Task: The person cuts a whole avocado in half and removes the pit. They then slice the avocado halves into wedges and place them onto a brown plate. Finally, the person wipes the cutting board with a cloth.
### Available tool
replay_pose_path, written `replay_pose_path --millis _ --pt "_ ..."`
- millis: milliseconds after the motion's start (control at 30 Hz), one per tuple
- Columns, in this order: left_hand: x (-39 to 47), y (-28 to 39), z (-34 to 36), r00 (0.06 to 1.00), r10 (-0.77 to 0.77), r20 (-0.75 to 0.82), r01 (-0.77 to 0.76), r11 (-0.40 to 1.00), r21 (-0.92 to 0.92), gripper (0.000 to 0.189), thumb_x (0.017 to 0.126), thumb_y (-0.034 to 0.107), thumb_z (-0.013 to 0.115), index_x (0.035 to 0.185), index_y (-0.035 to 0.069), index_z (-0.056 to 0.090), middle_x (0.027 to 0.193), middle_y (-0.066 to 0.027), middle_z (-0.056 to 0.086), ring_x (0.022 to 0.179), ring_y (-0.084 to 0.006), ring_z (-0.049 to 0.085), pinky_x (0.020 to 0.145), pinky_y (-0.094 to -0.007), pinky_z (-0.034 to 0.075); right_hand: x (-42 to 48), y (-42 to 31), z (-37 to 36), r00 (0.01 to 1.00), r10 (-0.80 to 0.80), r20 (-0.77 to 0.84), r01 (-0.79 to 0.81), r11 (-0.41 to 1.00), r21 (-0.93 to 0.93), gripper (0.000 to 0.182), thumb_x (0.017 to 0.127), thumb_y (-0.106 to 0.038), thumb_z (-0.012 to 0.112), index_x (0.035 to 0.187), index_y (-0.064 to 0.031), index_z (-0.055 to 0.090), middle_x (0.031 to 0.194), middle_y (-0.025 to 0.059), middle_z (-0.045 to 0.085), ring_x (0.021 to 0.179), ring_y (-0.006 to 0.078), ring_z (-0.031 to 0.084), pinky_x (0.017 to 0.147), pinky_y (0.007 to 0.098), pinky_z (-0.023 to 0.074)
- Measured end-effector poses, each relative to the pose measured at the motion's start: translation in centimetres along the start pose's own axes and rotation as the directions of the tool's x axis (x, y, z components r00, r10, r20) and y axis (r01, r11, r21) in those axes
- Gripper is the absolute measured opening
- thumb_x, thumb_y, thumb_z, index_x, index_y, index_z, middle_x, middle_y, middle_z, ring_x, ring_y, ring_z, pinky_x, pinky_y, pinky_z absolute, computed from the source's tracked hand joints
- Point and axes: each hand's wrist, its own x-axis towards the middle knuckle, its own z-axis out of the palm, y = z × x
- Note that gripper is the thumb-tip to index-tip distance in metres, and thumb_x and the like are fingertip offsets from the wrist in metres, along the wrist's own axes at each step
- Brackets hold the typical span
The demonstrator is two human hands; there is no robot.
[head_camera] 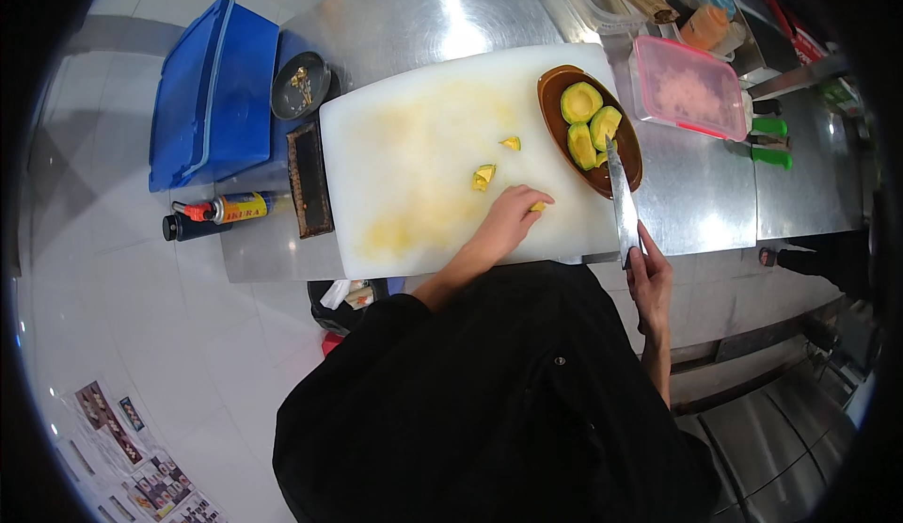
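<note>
My right hand (650, 279) grips a long kitchen knife (622, 202) by its handle, the blade tip over the brown oval dish (632, 163). Peeled avocado halves (582, 103) and smaller pieces lie in that dish, at the right side of the white cutting board (416, 142). On the board, below the dish's left side, my left hand (509, 218) has its fingertips at a small yellow avocado piece (537, 207); whether they pinch it or only touch it is unclear. More cut avocado chunks (483, 177) and a small avocado wedge (511, 143) lie on the board beyond that hand.
Left of the board are a dark rectangular plate (309, 181), a round dark bowl (301, 85), a blue bin (215, 93) and a blowtorch canister (243, 208). At right sit a pink-lidded container (690, 91), green-handled knives (770, 157) and squeeze bottles (704, 28). Another person's dark-clothed leg (811, 263) shows far right.
</note>
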Motion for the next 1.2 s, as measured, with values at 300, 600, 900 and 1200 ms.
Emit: replay_pose_path --millis 300,600,900,1200 --pt "-1.4 -4.4 -7.0 0.763 -0.436 -0.478 0.262 0.884 -0.388 0.034 0.102 0.028 0.054 0.128 0.006 0.056 0.113 -0.0106 0.065 0.102 -0.0166 0.06 0.086 -0.0308 0.049 0.1 -0.7 0.9 1.0 0.021 0.023 -0.022 0.999 0.035 0.045 0.101 -0.018 0.056 0.145 -0.0108 0.049 0.069 -0.0061 0.048 0.06 0.0038 0.039 0.054 0.0203 0.0342" --pt "0.0 -1.6 -3.7 0.979 -0.039 -0.199 0.119 0.907 0.404 0.02 0.087 0.012 0.07 0.106 0.008 0.064 0.115 -0.0147 0.053 0.11 -0.0315 0.05 0.096 -0.0363 0.043 0.3 -1.2 1.3 0.999 -0.007 0.052 0.007 1.0 0.001 0.046 0.1 -0.021 0.057 0.144 -0.0104 0.049 0.069 -0.0065 0.047 0.06 0.0045 0.04 0.054 0.0213 0.0353" --pt "-1.6 -4.1 -5.7 0.702 -0.615 -0.359 0.025 0.525 -0.851 0.019 0.099 0.018 0.057 0.114 0.006 0.06 0.106 -0.0043 0.06 0.095 -0.0137 0.059 0.081 -0.0297 0.051 0.6 0.1 1.9 0.986 -0.029 0.166 0.034 0.999 -0.023 0.045 0.1 -0.014 0.056 0.145 -0.0135 0.049 0.069 -0.0075 0.049 0.057 0.0013 0.038 0.05 0.0183 0.0322" --pt "-4.3 -3.4 -3.8 0.856 -0.296 -0.423 0.274 0.955 -0.114 0.039 0.08 0.017 0.079 0.114 0.005 0.064 0.109 -0.0142 0.059 0.099 -0.0263 0.06 0.082 -0.0341 0.052 2.0 1.2 4.4 0.905 -0.174 0.389 0.337 0.851 -0.403 0.037 0.094 -0.01 0.061 0.13 -0.0166 0.062 0.113 0.0236 0.066 0.105 0.0385 0.065 0.089 0.0385 0.0504"
